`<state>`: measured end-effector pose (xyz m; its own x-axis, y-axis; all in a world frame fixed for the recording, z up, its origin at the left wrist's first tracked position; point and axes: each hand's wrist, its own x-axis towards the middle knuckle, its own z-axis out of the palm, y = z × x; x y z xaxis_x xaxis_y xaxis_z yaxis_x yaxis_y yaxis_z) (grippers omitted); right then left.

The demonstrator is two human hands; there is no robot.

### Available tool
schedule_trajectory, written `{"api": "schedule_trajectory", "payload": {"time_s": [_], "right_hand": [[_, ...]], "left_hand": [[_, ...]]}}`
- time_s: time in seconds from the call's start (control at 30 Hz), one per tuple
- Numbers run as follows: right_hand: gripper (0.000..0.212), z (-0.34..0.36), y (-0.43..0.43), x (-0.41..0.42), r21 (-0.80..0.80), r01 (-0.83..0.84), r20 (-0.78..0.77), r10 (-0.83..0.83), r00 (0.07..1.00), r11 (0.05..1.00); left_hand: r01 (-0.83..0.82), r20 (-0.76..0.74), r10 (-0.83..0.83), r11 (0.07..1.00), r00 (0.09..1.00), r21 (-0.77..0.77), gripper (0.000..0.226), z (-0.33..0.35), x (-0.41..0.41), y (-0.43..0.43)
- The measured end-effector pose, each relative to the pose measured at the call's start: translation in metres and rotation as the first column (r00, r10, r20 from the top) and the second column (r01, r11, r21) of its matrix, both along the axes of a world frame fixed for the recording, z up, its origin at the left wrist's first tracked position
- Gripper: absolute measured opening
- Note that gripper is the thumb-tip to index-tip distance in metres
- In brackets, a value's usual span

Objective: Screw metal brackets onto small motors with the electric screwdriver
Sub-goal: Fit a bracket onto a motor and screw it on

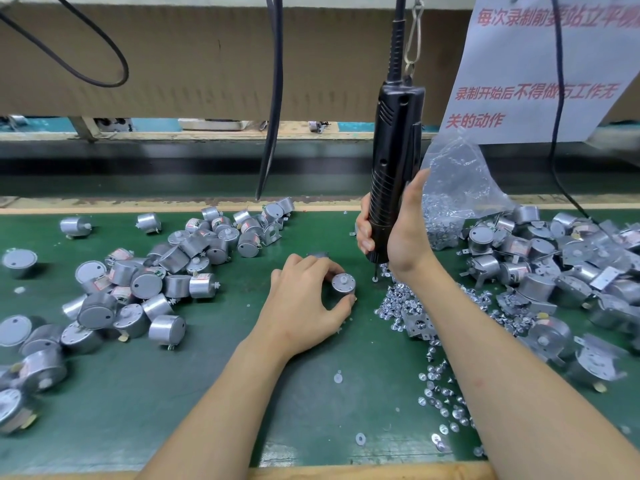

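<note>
I see a green mat [304, 403] strewn with loose motors [145, 282], below a cardboard wall [207, 64]. My left hand [304, 306] pinches one motor [343, 284], shaft up. Just beside it, my right hand [398, 233] grips the hanging electric screwdriver [394, 161], tip down at scattered screws [401, 303].

Green bench mat [194, 403] is carrying loose motors [138, 282] heaped at left and bracketed motors [554, 271] piling at right. Screws [398, 303] are lying scattered centre-right beside a clear bag [450, 181]. Washers [360, 438] are lying near the front edge.

Motors [138, 278] left, screws [408, 306] perhaps right
</note>
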<state>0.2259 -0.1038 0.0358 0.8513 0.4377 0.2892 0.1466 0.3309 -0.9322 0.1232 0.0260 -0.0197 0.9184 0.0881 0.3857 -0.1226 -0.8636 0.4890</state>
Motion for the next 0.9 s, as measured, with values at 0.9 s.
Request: {"api": "schedule_trajectory", "payload": {"time_s": [0.9], "right_hand": [[0.093, 0.004, 0.000, -0.003, 0.019, -0.044, -0.016, 0.044, 0.999, 0.999]], "left_hand": [[0.091, 0.274, -0.124, 0.987, 0.954, 0.130, 0.019, 0.016, -0.016, -0.022]]}}
